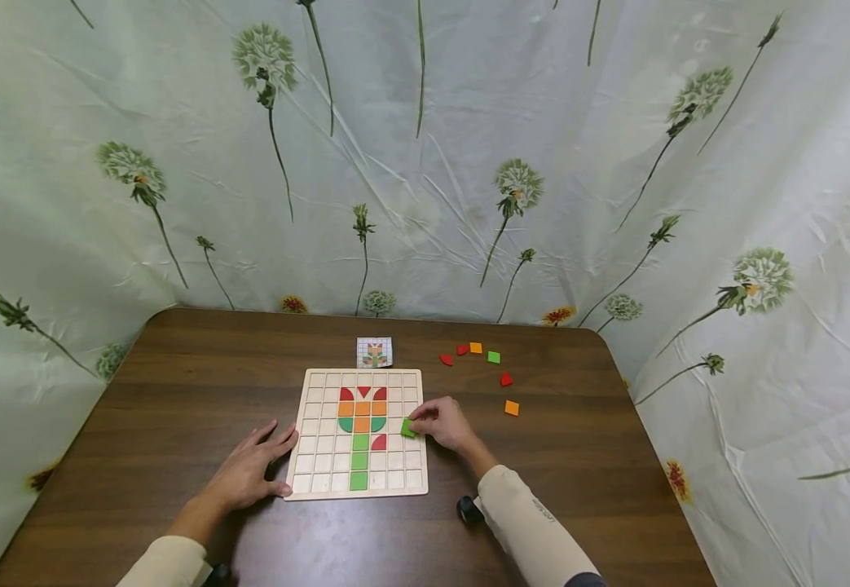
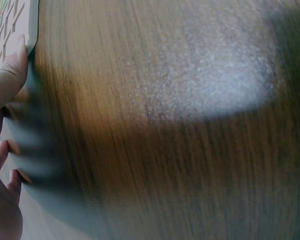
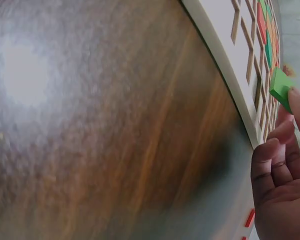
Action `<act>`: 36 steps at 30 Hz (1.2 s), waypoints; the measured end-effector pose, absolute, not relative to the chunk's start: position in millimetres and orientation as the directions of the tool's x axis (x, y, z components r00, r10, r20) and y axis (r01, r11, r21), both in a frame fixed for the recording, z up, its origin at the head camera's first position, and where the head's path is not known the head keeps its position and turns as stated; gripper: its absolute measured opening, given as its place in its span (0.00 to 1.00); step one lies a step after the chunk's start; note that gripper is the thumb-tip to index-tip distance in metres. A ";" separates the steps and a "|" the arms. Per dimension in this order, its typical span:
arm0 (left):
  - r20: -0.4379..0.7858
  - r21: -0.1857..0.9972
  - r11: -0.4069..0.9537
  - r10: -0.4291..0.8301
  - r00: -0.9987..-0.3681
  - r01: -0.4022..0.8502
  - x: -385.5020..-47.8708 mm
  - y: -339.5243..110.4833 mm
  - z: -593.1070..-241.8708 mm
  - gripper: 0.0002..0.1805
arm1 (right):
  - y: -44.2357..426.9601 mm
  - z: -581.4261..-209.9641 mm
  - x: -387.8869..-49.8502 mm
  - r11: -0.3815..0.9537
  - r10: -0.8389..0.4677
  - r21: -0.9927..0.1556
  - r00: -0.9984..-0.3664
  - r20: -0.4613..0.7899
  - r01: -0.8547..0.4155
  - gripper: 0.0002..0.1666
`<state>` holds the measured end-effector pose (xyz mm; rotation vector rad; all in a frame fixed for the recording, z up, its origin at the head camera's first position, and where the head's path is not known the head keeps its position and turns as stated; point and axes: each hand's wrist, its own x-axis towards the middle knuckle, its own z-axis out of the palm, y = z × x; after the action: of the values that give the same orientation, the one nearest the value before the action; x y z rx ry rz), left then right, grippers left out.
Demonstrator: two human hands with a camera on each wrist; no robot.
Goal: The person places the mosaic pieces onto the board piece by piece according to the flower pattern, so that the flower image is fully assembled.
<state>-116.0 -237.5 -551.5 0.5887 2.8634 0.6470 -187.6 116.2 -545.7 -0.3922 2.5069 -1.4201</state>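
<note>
A pale wooden grid board point(image 1: 322, 458) lies on the table, with red, orange and green tiles set in it as a flower shape. My right hand point(image 1: 445, 423) pinches a light green square tile point(image 1: 408, 427) between thumb and fingers, over the board's right-hand columns. The right wrist view shows that green tile point(image 3: 280, 90) tilted and held above the grid. At the board's left edge my left hand point(image 1: 247, 466) rests with fingers spread, its fingertips and thumb touching the rim. In the left wrist view the thumb point(image 2: 14, 70) lies against the board's corner.
A small printed pattern card point(image 1: 375, 353) lies behind the board. To the right are loose tiles: red pieces point(image 1: 507, 380), orange squares point(image 1: 512, 408) and a green square point(image 1: 494, 357). The brown table point(image 1: 579, 456) ends at a flowered curtain point(image 1: 425, 204).
</note>
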 end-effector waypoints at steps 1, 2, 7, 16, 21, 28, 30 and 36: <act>-0.061 0.440 0.832 0.405 -0.912 0.339 -115.9 -237.5 -551.5 0.50 | 114.8 -545.8 -187.3 0.500 -0.350 -0.857 -0.934 -0.071 -0.122 0.05; -0.065 0.441 0.832 0.403 -0.913 0.336 -116.0 -237.6 -551.5 0.50 | 113.5 -546.3 -187.0 0.506 -0.357 -0.854 -0.931 -0.075 -0.125 0.05; -0.056 0.438 0.830 0.408 -0.911 0.345 -116.2 -237.8 -552.5 0.50 | 107.3 -548.6 -185.5 0.537 -0.375 -0.836 -0.920 -0.115 -0.114 0.04; -0.041 0.449 0.823 0.409 -0.912 0.349 -116.9 -238.3 -554.8 0.50 | 99.2 -548.2 -182.8 0.559 -0.376 -0.821 -0.917 -0.132 -0.111 0.03; -0.055 0.451 0.825 0.406 -0.912 0.340 -116.8 -238.0 -554.0 0.50 | 96.4 -550.1 -181.3 0.574 -0.372 -0.810 -0.919 -0.127 -0.120 0.03; -0.043 0.461 0.820 0.404 -0.914 0.341 -116.4 -238.3 -554.2 0.50 | 95.0 -553.6 -179.7 0.580 -0.379 -0.797 -0.922 -0.083 -0.167 0.03; -0.042 0.463 0.819 0.403 -0.914 0.340 -116.6 -238.5 -555.2 0.50 | 95.0 -553.4 -178.9 0.582 -0.386 -0.793 -0.920 -0.072 -0.182 0.03; -0.043 0.467 0.820 0.395 -0.917 0.331 -117.2 -238.4 -556.8 0.51 | 94.3 -552.6 -177.4 0.591 -0.410 -0.776 -0.911 -0.052 -0.221 0.03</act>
<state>-117.2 -238.4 -556.8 0.5749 2.8642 0.6963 -177.4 94.3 -552.6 -0.5228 2.5947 -1.2196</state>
